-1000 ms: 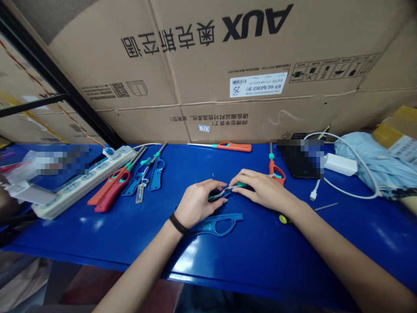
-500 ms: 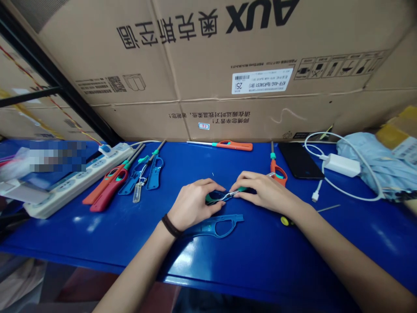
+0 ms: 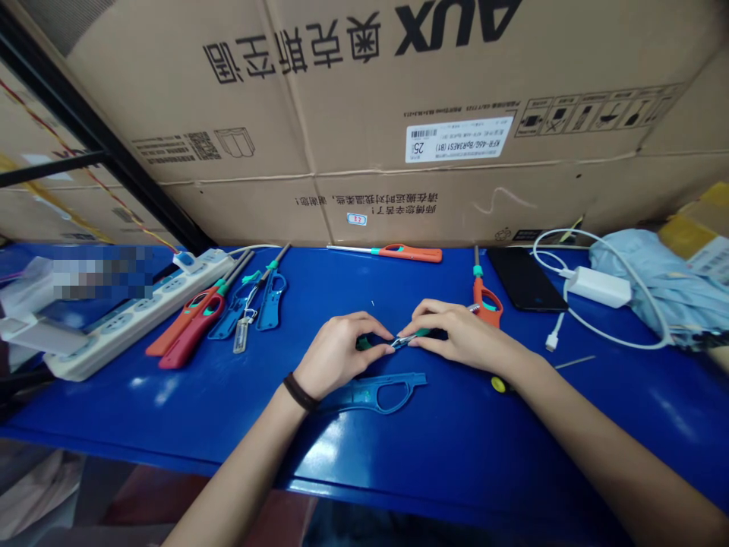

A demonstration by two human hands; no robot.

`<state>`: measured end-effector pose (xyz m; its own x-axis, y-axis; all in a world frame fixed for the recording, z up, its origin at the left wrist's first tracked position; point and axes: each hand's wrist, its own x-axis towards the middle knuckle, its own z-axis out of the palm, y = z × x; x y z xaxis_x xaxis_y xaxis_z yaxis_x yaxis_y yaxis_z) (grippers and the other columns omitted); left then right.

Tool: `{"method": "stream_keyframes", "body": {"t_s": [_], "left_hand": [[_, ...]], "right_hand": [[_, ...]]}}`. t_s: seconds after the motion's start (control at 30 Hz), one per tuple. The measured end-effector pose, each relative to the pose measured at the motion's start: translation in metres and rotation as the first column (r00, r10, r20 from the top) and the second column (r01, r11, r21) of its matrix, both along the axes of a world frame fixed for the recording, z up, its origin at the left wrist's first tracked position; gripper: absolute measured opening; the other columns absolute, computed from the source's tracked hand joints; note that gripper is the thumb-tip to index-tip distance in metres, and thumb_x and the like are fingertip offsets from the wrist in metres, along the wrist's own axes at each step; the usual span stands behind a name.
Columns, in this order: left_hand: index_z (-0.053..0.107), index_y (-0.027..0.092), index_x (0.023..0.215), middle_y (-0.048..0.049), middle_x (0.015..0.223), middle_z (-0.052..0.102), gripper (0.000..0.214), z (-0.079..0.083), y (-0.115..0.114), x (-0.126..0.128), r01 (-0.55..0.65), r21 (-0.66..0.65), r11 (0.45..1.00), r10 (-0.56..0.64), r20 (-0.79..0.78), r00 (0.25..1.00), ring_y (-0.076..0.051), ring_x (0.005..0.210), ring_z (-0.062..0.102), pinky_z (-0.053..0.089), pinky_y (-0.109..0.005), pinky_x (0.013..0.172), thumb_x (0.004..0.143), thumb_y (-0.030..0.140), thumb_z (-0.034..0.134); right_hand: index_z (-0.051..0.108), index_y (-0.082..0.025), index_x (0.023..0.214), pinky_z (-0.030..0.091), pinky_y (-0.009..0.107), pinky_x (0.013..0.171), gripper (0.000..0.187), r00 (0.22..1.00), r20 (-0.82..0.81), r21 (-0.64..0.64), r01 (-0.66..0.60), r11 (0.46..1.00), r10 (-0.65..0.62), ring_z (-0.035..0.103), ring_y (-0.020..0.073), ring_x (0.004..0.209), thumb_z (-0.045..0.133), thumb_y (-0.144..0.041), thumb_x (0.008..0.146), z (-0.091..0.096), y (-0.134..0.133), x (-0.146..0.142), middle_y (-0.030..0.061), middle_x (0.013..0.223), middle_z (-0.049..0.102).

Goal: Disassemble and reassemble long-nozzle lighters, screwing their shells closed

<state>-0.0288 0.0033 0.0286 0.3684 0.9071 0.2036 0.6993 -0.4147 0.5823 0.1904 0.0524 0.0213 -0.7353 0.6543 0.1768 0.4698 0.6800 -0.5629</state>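
Observation:
In the head view, my left hand (image 3: 339,349) is closed, thumb and fingertips pinching at the thin wires (image 3: 403,342) of an opened lighter. My right hand (image 3: 459,333) pinches the same lighter from the other side, close to my left fingertips. A green part (image 3: 422,332) and a metal tube tip (image 3: 474,308) show beside my right fingers; most of the lighter is hidden by the hands. Below them lies a blue lighter shell half (image 3: 392,393), partly under my left wrist. A yellow-ended screwdriver (image 3: 498,384) rests under my right forearm.
Red and orange lighters (image 3: 190,327) lie left by a white power strip (image 3: 137,311), beside another opened blue lighter (image 3: 269,304). One orange lighter (image 3: 410,253) lies against the cardboard box (image 3: 364,152). At right are another orange lighter (image 3: 488,302), a phone (image 3: 527,279) and a charger (image 3: 599,287).
My left fingertips have drawn slightly nearer together and toward my right fingers, around the wires. My right hand has barely moved, and the things on the table stay put.

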Motion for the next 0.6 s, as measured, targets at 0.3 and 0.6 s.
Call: {"method": "stream_keyframes", "body": {"t_s": [0.3, 0.6], "left_hand": [[0.072, 0.024, 0.089, -0.0012, 0.093, 0.071, 0.011, 0.0002, -0.0004, -0.0004, -0.023, -0.006, 1.0, 0.023, -0.014, 1.0, -0.017, 0.083, 0.065, 0.05, -0.027, 0.078, 0.079, 0.026, 0.067], [0.071, 0.024, 0.092, -0.0014, 0.093, 0.071, 0.015, -0.0007, -0.0016, 0.0024, -0.056, 0.016, 0.998, 0.056, -0.029, 0.998, -0.017, 0.08, 0.066, 0.051, -0.027, 0.074, 0.078, 0.028, 0.067]], "right_hand": [[0.069, -0.027, 0.103, 0.044, 0.033, 0.084, 0.022, 0.999, 0.023, 0.013, 0.024, 1.0, -0.025, 0.059, 0.0182, 0.092, 0.051, -0.032, 0.091, 0.0047, -0.0005, 0.0003, 0.0041, 0.1, 0.061], [0.067, -0.026, 0.102, 0.044, 0.032, 0.082, 0.021, 1.0, -0.01, 0.006, 0.02, 1.0, -0.02, 0.059, 0.0178, 0.09, 0.05, -0.03, 0.091, 0.0064, -0.0006, -0.0016, 0.0042, 0.096, 0.062]]}}
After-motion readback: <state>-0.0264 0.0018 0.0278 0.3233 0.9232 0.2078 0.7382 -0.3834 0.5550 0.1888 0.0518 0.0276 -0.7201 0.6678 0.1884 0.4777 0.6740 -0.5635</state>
